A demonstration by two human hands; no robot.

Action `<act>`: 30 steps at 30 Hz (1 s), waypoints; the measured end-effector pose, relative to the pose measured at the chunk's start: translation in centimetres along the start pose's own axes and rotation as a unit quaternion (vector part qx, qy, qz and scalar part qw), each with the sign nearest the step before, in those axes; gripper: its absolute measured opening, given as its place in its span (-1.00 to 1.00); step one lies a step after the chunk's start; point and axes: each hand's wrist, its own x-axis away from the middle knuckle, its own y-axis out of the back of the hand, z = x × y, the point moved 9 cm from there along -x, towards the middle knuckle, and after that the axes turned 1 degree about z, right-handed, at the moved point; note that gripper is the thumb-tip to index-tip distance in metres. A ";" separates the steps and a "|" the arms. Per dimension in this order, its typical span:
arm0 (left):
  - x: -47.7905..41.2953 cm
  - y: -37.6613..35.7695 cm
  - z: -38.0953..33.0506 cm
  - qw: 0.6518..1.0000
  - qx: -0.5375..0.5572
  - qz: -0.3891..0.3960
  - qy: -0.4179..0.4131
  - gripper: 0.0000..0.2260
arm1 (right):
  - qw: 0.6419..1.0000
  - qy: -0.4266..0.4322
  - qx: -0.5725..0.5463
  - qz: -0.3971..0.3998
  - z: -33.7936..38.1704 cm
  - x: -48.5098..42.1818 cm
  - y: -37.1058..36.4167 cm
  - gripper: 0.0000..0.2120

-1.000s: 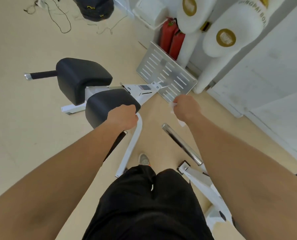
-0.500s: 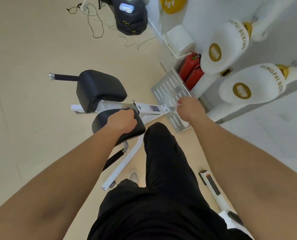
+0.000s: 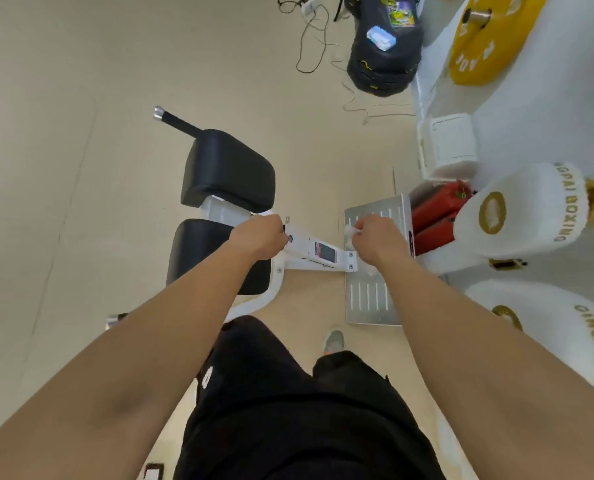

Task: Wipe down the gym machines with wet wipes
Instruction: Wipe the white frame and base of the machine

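Note:
A white-framed gym machine (image 3: pixel 311 252) with two black pads (image 3: pixel 228 171) stands on the floor below me. Its grey slotted metal footplate (image 3: pixel 368 301) is at the right end. My right hand (image 3: pixel 378 239) grips a crumpled white wet wipe (image 3: pixel 350 232) and holds it over the footplate, near the frame's bolted end. My left hand (image 3: pixel 257 237) is curled over the white frame at the edge of the nearer black pad (image 3: pixel 195 251); what its fingers hold is hidden.
Two red fire extinguishers (image 3: pixel 437 216) lie behind the footplate. White boxing bags (image 3: pixel 517 209) stand at the right. A black bag (image 3: pixel 382 46) and cables (image 3: pixel 309 39) lie on the floor at the back. A yellow weight plate (image 3: pixel 485 39) is top right.
I have stepped round to face the machine side-on. My left hand slid from the black pad onto the white frame. My right hand carried the wipe onto the footplate.

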 end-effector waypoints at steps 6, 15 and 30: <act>-0.2 -1.8 -4.1 0.996 0.044 -0.020 0.071 -0.72 | 0.997 0.067 0.021 0.045 -3.3 -3.4 0.4 -0.68; -2.3 -8.1 -7.1 0.992 0.056 0.020 0.111 -0.72 | 0.991 0.083 0.073 0.073 -8.8 -5.1 0.1 -0.79; -4.5 -18.7 -5.9 0.971 0.116 0.002 0.207 -0.73 | 0.971 0.136 0.076 0.180 -12.3 -8.8 -11.9 -0.73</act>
